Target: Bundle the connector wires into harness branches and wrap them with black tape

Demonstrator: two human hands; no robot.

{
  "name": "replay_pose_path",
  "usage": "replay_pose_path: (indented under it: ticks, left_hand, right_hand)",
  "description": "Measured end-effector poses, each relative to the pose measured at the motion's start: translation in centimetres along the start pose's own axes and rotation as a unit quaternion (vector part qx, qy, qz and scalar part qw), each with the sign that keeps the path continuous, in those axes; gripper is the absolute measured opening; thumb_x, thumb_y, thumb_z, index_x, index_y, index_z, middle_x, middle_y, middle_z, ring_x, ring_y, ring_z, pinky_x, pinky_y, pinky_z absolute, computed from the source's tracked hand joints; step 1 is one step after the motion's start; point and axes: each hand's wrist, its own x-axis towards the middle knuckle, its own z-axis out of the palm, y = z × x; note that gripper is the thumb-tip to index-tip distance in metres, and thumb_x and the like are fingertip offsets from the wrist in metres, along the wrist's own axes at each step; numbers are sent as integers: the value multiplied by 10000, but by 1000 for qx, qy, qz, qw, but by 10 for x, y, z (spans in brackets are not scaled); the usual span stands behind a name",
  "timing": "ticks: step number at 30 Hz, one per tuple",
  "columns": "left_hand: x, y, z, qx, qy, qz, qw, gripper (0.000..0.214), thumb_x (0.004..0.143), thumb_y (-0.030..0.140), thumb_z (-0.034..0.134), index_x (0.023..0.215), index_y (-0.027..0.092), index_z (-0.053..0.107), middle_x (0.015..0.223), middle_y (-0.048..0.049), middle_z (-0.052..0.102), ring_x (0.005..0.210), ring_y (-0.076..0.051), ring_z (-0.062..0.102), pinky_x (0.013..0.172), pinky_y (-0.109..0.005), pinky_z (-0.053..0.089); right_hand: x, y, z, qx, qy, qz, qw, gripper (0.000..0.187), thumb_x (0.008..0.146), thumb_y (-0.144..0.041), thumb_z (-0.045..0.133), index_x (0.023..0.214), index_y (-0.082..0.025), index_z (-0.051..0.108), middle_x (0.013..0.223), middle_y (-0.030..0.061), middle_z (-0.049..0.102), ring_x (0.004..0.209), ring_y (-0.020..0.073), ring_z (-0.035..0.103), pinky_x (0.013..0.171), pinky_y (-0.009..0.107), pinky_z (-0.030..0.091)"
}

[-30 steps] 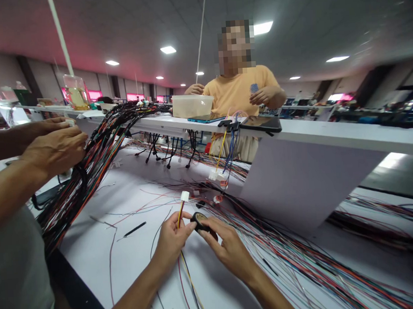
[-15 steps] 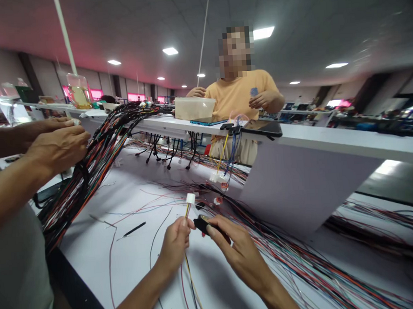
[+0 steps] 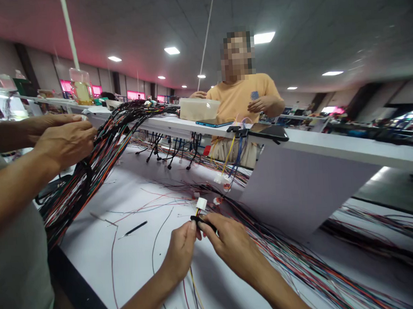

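"Black tape roll [image 3: 202, 223], where's it at?"

"Lower middle, pinched between the left hand [image 3: 180, 254] and right hand [image 3: 233, 248], just under a white connector [image 3: 201, 203]. Another person's hands [image 3: 64, 144] grip a wire harness [image 3: 110, 137] at left."

a white plastic connector [image 3: 201, 203], yellow wire [image 3: 197, 290], black tape roll [image 3: 203, 223], and a black, orange and red wire bundle [image 3: 103, 156].

Behind the white shelf [image 3: 332, 149] stands a person [image 3: 241, 96] in yellow; a plastic tub [image 3: 199, 108] sits on top.
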Motion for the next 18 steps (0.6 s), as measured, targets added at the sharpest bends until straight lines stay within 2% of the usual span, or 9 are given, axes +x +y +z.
replay_pose_path:
  ticks: [2,5,9,11,13,15,16,17,18]
  left_hand:
    - [-1,3,0,-46,-24,-14,999,444,825,575,466,604,190,453,507,64,303,443,-84,235,439,-247,188]
    - [-8,9,2,-119,-111,-32,986,454,819,546,505,557,184,421,491,68,286,426,-66,216,426,-243,156]
    - [-19,17,3,-206,-234,-108,944,440,794,481,558,506,183,410,436,82,228,390,-48,135,397,-238,90]
    - [-20,20,4,-221,-308,-166,910,423,783,422,572,473,179,417,407,90,187,379,-45,106,391,-235,58]
    - [-20,23,7,-201,-366,-223,881,412,778,373,568,445,166,442,385,95,162,367,-41,93,392,-235,41]
    - [-18,27,11,-174,-362,-262,877,401,782,383,553,465,144,500,384,105,147,365,-36,67,392,-232,36]
    - [-17,29,13,-167,-331,-263,891,389,782,407,547,508,131,543,394,105,162,369,-36,66,390,-228,44]
    - [-16,32,15,-158,-279,-244,915,381,777,432,547,558,122,579,408,98,196,373,-38,88,386,-221,65]
    - [-15,35,15,-150,-222,-210,940,366,765,443,560,601,118,602,428,86,245,380,-43,133,385,-214,101]
  right_hand:
    - [-5,7,-3,43,-11,-34,998,133,888,-257,507,831,-203,615,817,46,668,710,177,600,635,269,431]
    - [-13,27,-6,98,-38,-67,992,137,874,-301,561,943,-212,640,874,44,676,761,173,610,678,263,468]
    - [-9,53,-16,131,-52,-113,984,203,914,-292,492,977,-212,667,959,81,681,928,197,601,838,336,464]
    - [2,56,-29,186,-108,-123,969,268,930,-323,454,1060,-213,660,1076,97,660,1070,210,560,940,392,414]
    - [17,47,-49,254,-208,-120,937,333,926,-398,448,1130,-219,640,1147,82,636,1138,206,531,979,407,387]
    - [29,26,-69,281,-302,-144,899,372,907,-456,458,1129,-219,640,1131,55,639,1126,194,539,980,394,387]
    - [33,13,-77,265,-329,-173,890,362,889,-469,481,1082,-220,659,1097,42,646,1105,190,544,980,386,386]
    - [33,-1,-82,231,-332,-202,892,327,861,-472,526,1009,-224,678,1039,29,654,1062,188,556,965,377,396]
    - [30,-14,-84,181,-310,-218,908,273,823,-455,587,934,-226,683,977,22,653,1010,190,562,941,372,410]
